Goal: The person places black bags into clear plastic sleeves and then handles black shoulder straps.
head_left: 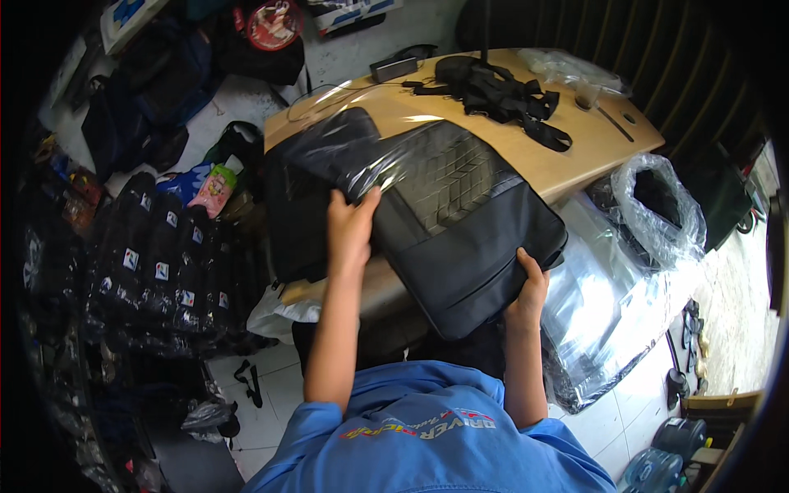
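Observation:
A black backpack (472,255) with a quilted-looking panel lies tilted in front of me, partly over the table's near edge. Clear plastic shines over its upper left part. My left hand (351,226) is closed on the backpack's left edge, thumb on top; whether it also pinches the plastic I cannot tell. At the lower right corner, my right hand (530,294) grips the backpack with the thumb above and the fingers hidden underneath. Left of it, another black bag (297,214) in clear plastic rests on the table, close to my left hand.
Black straps (501,94) and a small dark box (394,69) lie on the wooden table (596,156). Plastic-wrapped goods (604,304) stand at the right, with a stack of wrapped black items (152,263) at the left. Large blue water bottles (655,468) stand at the lower right.

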`<state>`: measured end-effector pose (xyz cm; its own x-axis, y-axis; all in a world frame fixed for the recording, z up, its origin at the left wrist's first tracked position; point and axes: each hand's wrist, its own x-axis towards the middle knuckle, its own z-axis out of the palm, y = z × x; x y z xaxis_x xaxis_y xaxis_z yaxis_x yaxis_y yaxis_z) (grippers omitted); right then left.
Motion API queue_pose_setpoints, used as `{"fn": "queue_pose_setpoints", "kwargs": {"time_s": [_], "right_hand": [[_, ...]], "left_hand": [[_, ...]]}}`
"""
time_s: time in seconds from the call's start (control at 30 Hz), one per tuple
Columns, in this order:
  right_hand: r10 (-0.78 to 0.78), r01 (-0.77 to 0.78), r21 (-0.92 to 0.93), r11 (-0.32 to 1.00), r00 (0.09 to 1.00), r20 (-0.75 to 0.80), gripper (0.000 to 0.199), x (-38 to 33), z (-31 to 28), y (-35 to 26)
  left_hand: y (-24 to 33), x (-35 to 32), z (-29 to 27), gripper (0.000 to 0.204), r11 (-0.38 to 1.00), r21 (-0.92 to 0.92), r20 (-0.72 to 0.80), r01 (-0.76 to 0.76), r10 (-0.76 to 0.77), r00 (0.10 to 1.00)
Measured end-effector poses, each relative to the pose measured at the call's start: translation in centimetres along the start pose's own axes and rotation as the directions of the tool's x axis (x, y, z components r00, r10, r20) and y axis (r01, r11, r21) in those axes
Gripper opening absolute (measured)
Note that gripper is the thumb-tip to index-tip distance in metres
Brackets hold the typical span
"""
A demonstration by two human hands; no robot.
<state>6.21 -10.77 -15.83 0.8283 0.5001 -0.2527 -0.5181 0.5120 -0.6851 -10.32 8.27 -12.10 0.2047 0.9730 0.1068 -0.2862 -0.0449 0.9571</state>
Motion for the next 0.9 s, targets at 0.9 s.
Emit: {"fn": "queue_pose_setpoints", "kwargs": {"time_s": [0.9], "right_hand": [[0.059,0.017,-0.304,0.953,0.969,0.238,0.033,6.5,3.0,-5.7]], "left_hand": [[-0.9,13.9,18.1,0.05,0.257,0.547,0.768,-0.797,0.225,0.6]]}}
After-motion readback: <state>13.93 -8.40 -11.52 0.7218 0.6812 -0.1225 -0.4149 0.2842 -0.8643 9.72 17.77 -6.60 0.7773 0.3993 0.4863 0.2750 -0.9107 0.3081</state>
